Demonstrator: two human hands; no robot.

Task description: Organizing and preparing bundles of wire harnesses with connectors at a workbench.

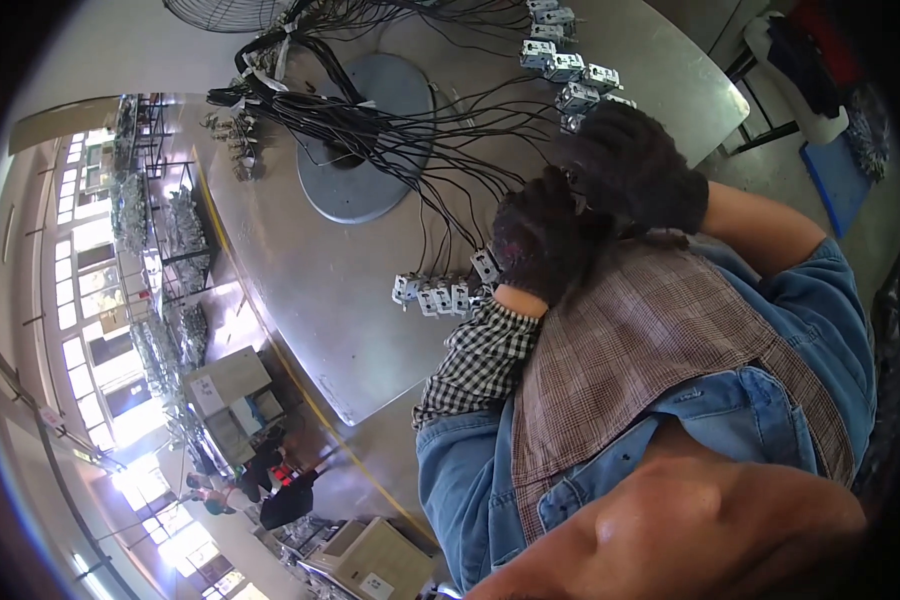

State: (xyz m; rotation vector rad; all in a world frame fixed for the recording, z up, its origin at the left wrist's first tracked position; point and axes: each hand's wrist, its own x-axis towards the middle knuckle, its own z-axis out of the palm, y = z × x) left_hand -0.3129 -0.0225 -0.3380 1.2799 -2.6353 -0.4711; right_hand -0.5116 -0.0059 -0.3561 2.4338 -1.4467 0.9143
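Both my hands wear dark knitted gloves and meet at the table edge close to my apron. My left hand [542, 240] is closed, fingers curled; what it grips is hidden. Over and beside it, my right hand [630, 165] is also closed, its contents covered by the glove. Thin black cables [470, 140] fan out toward my hands from a thick tied bundle [320, 110]. Small silvery metal blocks with holes [445, 298] sit in a row on cable ends left of my left hand. More such metal blocks [564, 68] lie beyond my right hand.
The bundle crosses a round grey disc [350, 200] on the metal table [310, 310]. A wire fan guard [220, 12] shows at the top. Right of the table stands a chair [795, 80] near a blue panel [838, 185]. Cabinets [232, 395], racks and another person [225, 495] are at left.
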